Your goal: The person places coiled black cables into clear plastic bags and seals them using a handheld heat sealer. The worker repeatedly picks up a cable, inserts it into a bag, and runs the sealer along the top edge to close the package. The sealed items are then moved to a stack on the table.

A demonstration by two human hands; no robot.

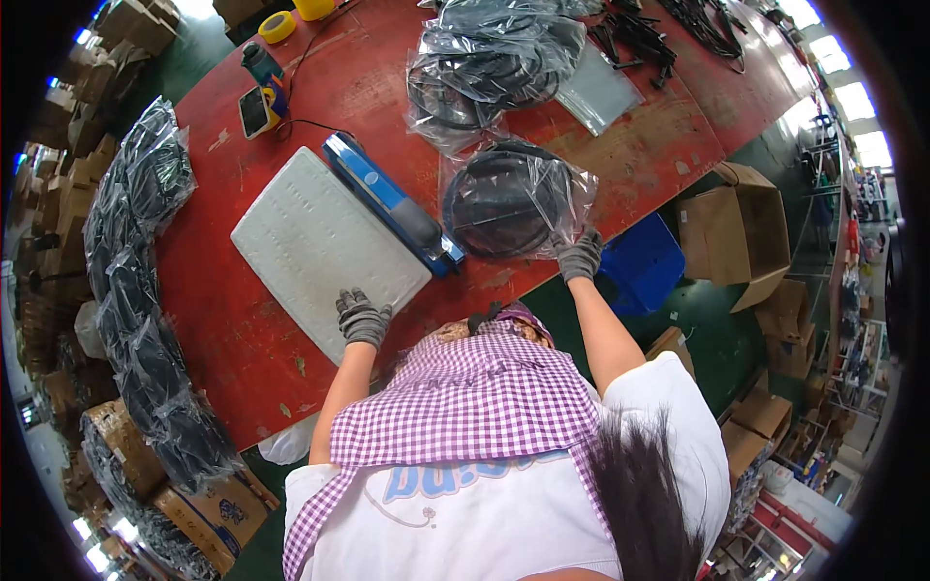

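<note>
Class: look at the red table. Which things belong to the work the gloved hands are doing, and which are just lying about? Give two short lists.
In use:
right hand gripping the bagged cable coil
left hand resting on the white pad
blue sealer between them

Lying about:
yellow tape roll
phone
cardboard box
blue bin
stacked bagged coils along the table's left edge

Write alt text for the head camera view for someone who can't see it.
At a red table, the gloved right hand grips a clear bag of coiled black cable, while the gloved left hand rests on a white padded board beside a blue heat sealer.
</note>
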